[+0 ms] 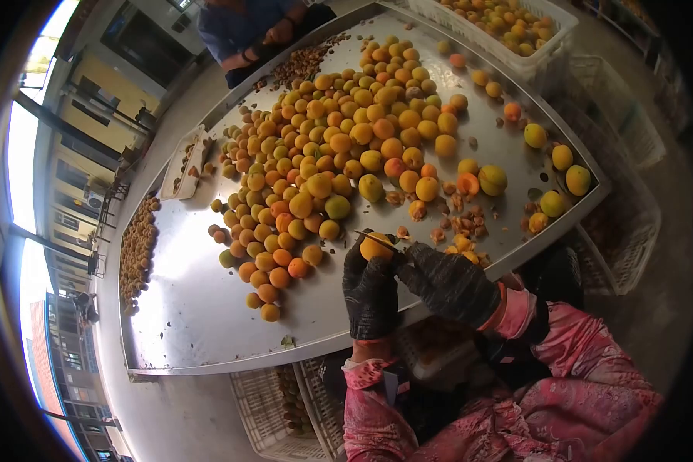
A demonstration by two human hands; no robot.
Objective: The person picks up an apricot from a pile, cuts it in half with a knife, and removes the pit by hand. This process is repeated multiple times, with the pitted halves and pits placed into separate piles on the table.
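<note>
My left hand (370, 296), in a dark grey knit glove, is closed round a yellow-orange apricot (376, 246) above the table's near edge. My right hand (453, 283), gloved alike, is closed on a small knife (377, 239), whose thin blade lies across the top of the fruit. Whether the blade has gone into the flesh cannot be made out. Just beyond my hands, pits and torn apricot pieces (467, 223) lie on the metal table (200, 327). A large heap of whole apricots (316, 154) spreads over the middle.
Across the table stands a person (242, 31) with forearms near a pile of pits (300, 65). A white tray (186, 165) sits at the left edge, near more pits (138, 250). A full apricot crate (550, 46) stands at the back right; a crate (273, 416) is below the table.
</note>
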